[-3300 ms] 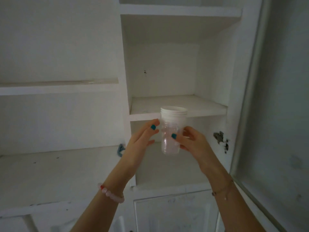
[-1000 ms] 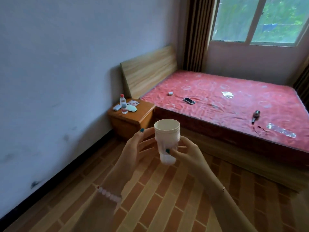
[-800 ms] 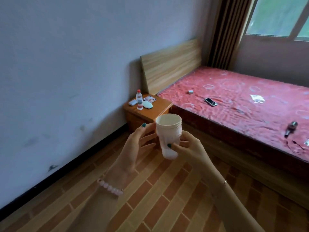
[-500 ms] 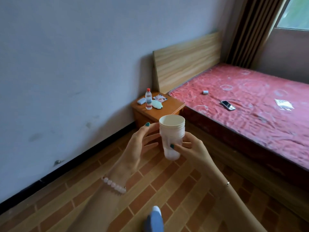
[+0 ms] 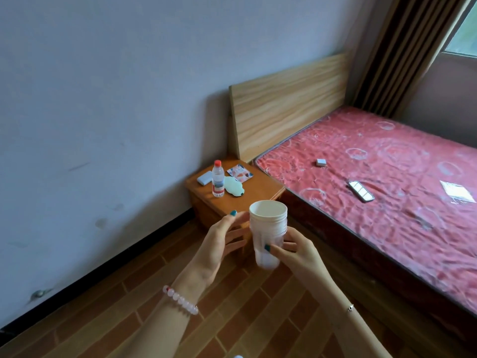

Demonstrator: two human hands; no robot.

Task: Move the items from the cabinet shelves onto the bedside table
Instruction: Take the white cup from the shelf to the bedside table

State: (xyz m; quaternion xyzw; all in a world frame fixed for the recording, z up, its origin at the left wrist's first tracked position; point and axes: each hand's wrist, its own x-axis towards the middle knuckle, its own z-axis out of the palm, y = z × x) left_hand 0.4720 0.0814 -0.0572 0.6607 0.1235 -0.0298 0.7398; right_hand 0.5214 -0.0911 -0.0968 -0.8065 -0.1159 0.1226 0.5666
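A stack of white plastic cups (image 5: 267,233) is upright in front of me, above the floor. My right hand (image 5: 296,250) grips its lower part with thumb and fingers. My left hand (image 5: 219,241) sits against the stack's left side, fingers spread; whether it bears any weight I cannot tell. Beyond the cups stands the wooden bedside table (image 5: 260,192), holding a water bottle (image 5: 218,182), a pale blue packet (image 5: 204,177), a mint-coloured flat item (image 5: 234,186) and a patterned card (image 5: 239,173). The cabinet is out of view.
A bed with a red mattress (image 5: 387,182) lies right of the table, carrying a phone (image 5: 361,191), a small box (image 5: 320,162) and a clear packet (image 5: 456,193). A wooden headboard (image 5: 286,104) leans on the wall. Brick-patterned floor (image 5: 245,319) leads up to the table.
I turned from the cabinet into the room with the cups in hand. Over the last second the bedside table has drawn nearer and shifted toward the centre of view.
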